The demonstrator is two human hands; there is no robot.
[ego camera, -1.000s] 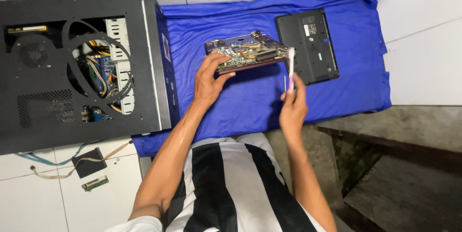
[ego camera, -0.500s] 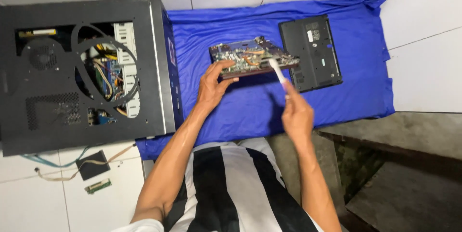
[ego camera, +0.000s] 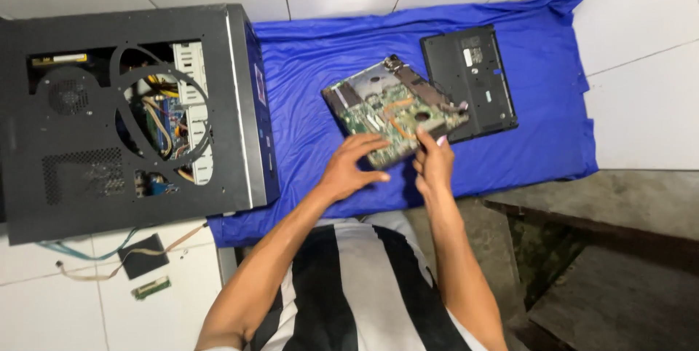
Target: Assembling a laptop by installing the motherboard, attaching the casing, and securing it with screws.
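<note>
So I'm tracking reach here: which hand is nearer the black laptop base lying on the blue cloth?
Right. The right hand sits at the circuit board's near corner, just short of the laptop base. The left hand rests farther away, at the board's near-left edge.

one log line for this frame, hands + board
left hand: on near edge of circuit board | right hand: grip on white tool, tip at board | board: tilted on blue cloth, overlapping black laptop base

Both forearms are reaching forward; the left hand point(ego camera: 352, 169) is spreading its fingers flat, the right hand point(ego camera: 434, 165) is curling its fingertips.
</note>
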